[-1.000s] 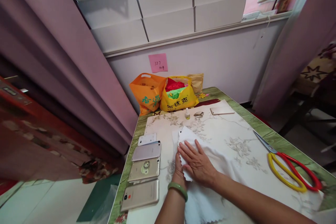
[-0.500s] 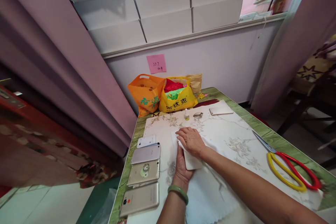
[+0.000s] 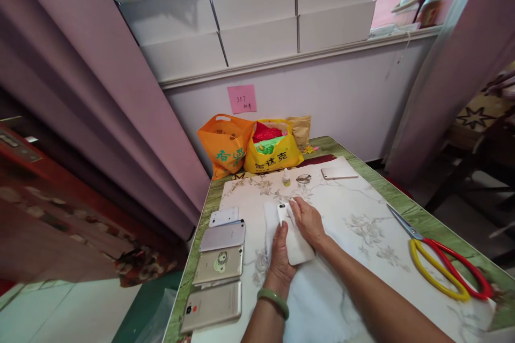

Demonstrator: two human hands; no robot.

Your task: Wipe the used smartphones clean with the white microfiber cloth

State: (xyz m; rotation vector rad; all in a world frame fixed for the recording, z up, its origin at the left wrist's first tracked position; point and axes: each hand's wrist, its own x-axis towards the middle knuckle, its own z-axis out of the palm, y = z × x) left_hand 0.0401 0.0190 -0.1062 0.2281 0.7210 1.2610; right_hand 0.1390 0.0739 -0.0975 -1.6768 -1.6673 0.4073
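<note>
A white phone lies back-up in my left hand, with the thumb along its left edge and a green bangle on the wrist. Its camera is at the upper left corner. My right hand is at the phone's upper right edge, fingers bent and pressed together. A bit of white shows at its fingertips, seemingly part of the white cloth spread beneath both hands. Left of the hands, several phones lie in a column, among them a gold phone and one with a ring holder.
Large scissors with red and yellow handles lie at the right. Farther back are a small bottle, glasses and another phone. An orange bag and a yellow bag stand at the table's far end.
My right hand has slid from over the phone's top to its right edge, uncovering the camera and upper back. My left hand still holds the phone.
</note>
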